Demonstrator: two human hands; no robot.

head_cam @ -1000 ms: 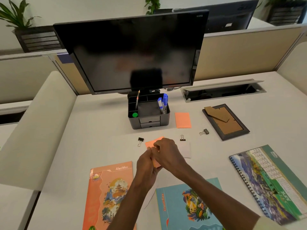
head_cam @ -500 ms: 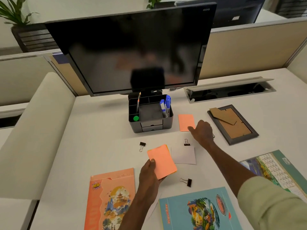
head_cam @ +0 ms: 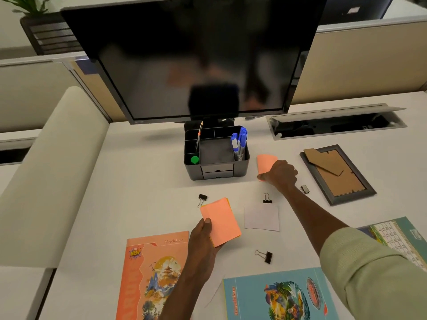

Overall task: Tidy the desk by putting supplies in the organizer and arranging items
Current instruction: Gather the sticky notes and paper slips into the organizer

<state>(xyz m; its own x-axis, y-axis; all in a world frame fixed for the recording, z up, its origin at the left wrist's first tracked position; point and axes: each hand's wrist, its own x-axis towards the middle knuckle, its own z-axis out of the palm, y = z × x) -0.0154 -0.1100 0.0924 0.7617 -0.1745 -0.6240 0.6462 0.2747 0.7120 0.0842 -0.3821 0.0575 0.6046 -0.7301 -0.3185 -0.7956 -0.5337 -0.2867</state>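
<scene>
Four small black metal binder clips [head_cam: 202, 199] lie scattered on the white tabletop [head_cam: 143, 192]. Two stacks of orange sticky notes [head_cam: 221, 221] and one white paper square [head_cam: 261, 217]. Two illustrated notebooks [head_cam: 152, 276], one orange, one blue. One black plastic desk organizer [head_cam: 216, 153], one dark picture frame [head_cam: 338, 174] lying face down, one spiral-bound calendar [head_cam: 397, 236], one black monitor [head_cam: 191, 56].
</scene>
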